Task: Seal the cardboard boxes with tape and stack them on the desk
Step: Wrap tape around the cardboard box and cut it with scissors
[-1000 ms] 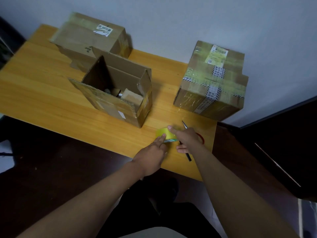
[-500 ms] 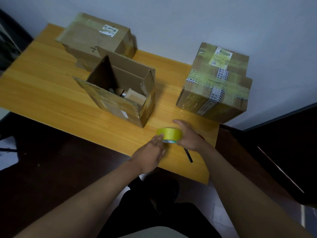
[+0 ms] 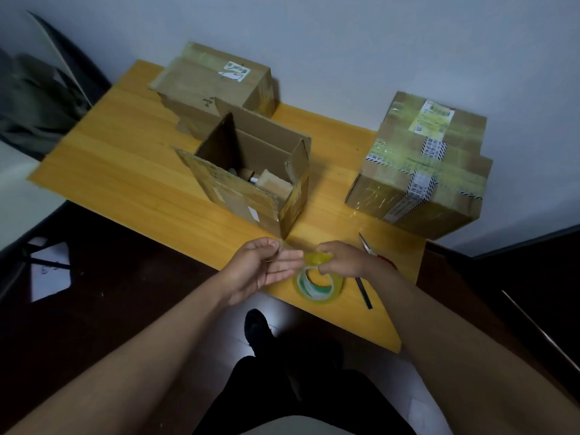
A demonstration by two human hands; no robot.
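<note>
A yellow tape roll point(image 3: 317, 283) is held upright just above the desk's near edge. My right hand point(image 3: 343, 260) grips its top rim. My left hand point(image 3: 263, 266) is beside it on the left, palm up, and its fingertips pinch the loose end of the tape. An open cardboard box point(image 3: 251, 171) with its flaps up stands mid-desk, with small items inside. A closed box point(image 3: 213, 86) lies behind it. A taped box point(image 3: 420, 164) sits at the right.
Scissors point(image 3: 365, 246) lie on the wooden desk point(image 3: 125, 164) just right of my right hand, and a dark pen point(image 3: 364, 293) lies below them. A wall runs behind the desk. A dark chair point(image 3: 40, 98) stands at the left. My legs are below.
The tape roll has come up off the desk and turned upright in my right hand. My left hand has turned palm up and taken hold of the tape end. The camera has moved in.
</note>
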